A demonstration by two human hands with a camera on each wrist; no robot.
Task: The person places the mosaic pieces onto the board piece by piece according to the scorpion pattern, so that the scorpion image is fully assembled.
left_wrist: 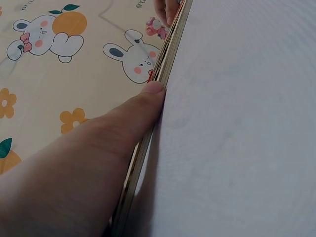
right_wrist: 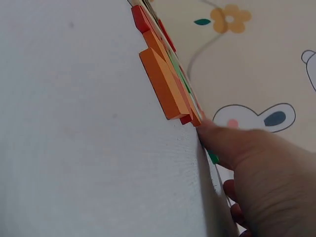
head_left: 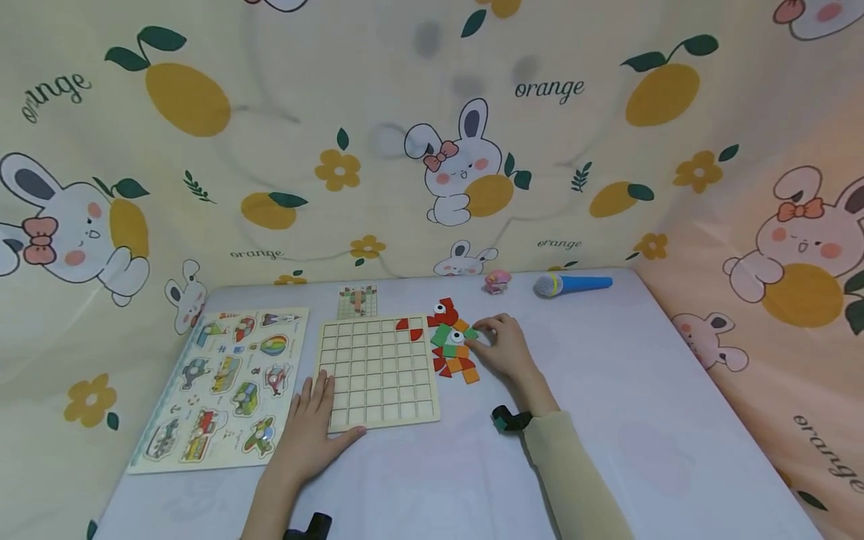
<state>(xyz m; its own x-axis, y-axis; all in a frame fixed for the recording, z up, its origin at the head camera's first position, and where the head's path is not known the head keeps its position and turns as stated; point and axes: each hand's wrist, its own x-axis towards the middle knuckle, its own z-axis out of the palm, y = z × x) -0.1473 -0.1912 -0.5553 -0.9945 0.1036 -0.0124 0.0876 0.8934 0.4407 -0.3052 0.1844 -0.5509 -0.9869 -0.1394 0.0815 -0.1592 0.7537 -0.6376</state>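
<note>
My left hand (head_left: 307, 420) rests with straight, spread fingers at the near left corner of a wooden grid board (head_left: 378, 376); its thumb (left_wrist: 143, 101) touches the near edge. Red quarter-round pieces (head_left: 415, 335) lie in cells at the board's far right corner. Beside the right edge is a loose pile of red, orange and green pieces, among them an orange square (head_left: 470, 376) and pieces with an eye print (head_left: 457, 337). At the pile's right side, my right hand (head_left: 506, 349) pinches a green piece (head_left: 471, 334) between thumb and forefinger.
Left of the grid board lies a vehicle picture puzzle board (head_left: 226, 367). A small pattern card (head_left: 358, 302) sits behind the grid. Near the table's far edge are a pink figurine (head_left: 497, 281) and a blue toy microphone (head_left: 580, 283). A patterned cloth hangs behind.
</note>
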